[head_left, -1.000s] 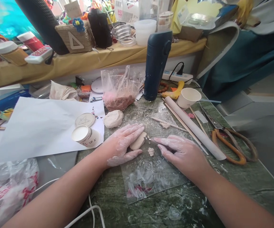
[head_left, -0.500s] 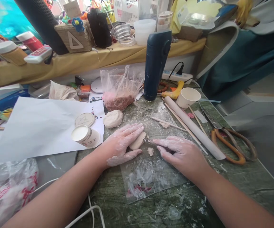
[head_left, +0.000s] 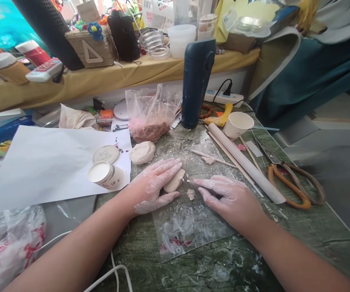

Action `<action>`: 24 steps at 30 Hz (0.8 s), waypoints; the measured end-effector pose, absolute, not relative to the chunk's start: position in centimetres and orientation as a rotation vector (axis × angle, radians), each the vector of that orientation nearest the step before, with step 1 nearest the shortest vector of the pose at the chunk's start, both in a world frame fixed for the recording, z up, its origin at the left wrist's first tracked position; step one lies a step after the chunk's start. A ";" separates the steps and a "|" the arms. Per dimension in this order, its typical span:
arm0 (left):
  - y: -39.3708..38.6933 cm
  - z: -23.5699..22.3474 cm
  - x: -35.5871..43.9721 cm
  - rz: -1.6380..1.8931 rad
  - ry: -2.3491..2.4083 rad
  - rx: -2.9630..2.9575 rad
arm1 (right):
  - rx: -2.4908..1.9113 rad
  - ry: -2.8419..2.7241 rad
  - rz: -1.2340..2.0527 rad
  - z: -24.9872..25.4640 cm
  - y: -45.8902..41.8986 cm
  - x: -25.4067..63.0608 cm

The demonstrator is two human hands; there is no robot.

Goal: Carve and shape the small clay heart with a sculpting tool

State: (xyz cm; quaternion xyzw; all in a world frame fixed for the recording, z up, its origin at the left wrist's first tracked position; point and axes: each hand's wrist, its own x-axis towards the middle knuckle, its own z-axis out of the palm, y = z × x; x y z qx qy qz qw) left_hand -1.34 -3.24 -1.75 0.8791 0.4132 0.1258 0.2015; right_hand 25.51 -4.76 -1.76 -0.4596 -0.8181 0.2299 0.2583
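My left hand (head_left: 156,182), dusted white, lies over a flat pale piece of clay (head_left: 175,181), holding it between the straight fingers and the thumb. The fingers partly cover the piece. My right hand (head_left: 228,194), also whitened, pinches a slim carving tool (head_left: 195,183) with a dark handle and a shiny metal part. Its tip is at the clay's right edge. A crumbly clay scrap (head_left: 191,194) lies just below the tool. Under both hands is a dusty clear plastic sheet (head_left: 205,231). A thicker clay lump (head_left: 142,153) sits beyond my left hand.
A thin stick (head_left: 214,158), a rolling pin (head_left: 248,164), a paper cup (head_left: 238,125) and scissors (head_left: 290,182) lie at right. White paper (head_left: 50,162) bears a star-marked disc (head_left: 106,154) and another cup (head_left: 102,174). Behind stand a dark bottle (head_left: 197,85) and a plastic bag (head_left: 150,121).
The carving tool's metal end has moved left to the clay's edge. My left hand keeps its hold on the piece. The whole view has shifted slightly.
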 end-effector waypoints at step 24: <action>-3.2 -2.1 -1.5 0.350 1.128 2.471 | -1.307 -2.185 0.605 -1.8 -4.9 25.4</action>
